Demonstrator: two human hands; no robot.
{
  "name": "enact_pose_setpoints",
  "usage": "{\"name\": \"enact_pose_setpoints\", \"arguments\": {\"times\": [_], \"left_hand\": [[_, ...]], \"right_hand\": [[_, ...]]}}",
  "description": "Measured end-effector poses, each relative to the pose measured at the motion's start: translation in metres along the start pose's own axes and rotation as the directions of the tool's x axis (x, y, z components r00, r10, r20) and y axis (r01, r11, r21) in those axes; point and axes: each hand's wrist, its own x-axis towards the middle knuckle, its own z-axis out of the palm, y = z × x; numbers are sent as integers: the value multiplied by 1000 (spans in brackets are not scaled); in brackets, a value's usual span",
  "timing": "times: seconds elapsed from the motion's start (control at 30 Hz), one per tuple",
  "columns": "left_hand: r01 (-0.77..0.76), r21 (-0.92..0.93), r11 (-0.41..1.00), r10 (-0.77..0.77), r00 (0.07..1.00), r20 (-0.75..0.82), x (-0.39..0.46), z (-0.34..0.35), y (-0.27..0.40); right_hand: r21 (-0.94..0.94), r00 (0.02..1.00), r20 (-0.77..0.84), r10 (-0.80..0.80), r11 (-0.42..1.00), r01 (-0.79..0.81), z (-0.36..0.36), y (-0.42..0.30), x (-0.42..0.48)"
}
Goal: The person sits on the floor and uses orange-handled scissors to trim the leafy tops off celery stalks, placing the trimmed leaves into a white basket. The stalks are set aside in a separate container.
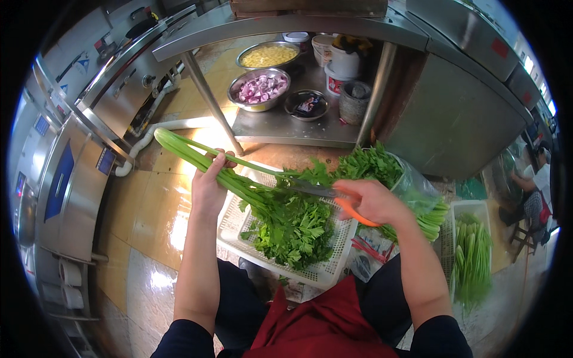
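My left hand (210,179) grips a bunch of celery (179,147) by its stalks, the pale base pointing up and left, the leafy end over a white plastic basket (331,278). In my right hand (369,201) is a pair of scissors (353,212) with orange handles; the dark blades reach a stalk near the leaves. Whether the blades are apart is hard to tell. Celery leaves (295,241) lie in the basket below. Beside my right hand, a clear plastic bag (412,183) holds more leafy celery (371,165).
Ahead stands a steel table (286,27); its lower shelf (286,134) bears a bowl of cut onions (259,89), a bowl of yellow pieces (270,57), buckets and a stone mortar (353,105). A basket of celery (472,250) is at right, near a seated person (532,188).
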Motion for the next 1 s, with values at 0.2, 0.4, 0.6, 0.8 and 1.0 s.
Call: {"name": "enact_pose_setpoints", "arguments": {"times": [0.2,0.4,0.6,0.8,1.0], "left_hand": [[34,48,998,-34,999,-6,-3,9,-2],[-19,81,997,24,998,-60,1,-9,3],[-22,85,996,29,996,-84,4,-16,9],[41,57,998,-37,996,-79,1,-10,7],[63,45,997,-56,989,-136,4,-14,6]], "right_hand": [[-345,996,-77,-42,939,13,17,-17,6],[-535,976,67,205,833,-138,-4,-46,4],[-530,975,-208,-75,847,-48,-5,-13,-12],[-577,992,-99,80,807,-122,3,-17,3],[-614,997,-78,27,786,-69,1,-12,-4]]}}
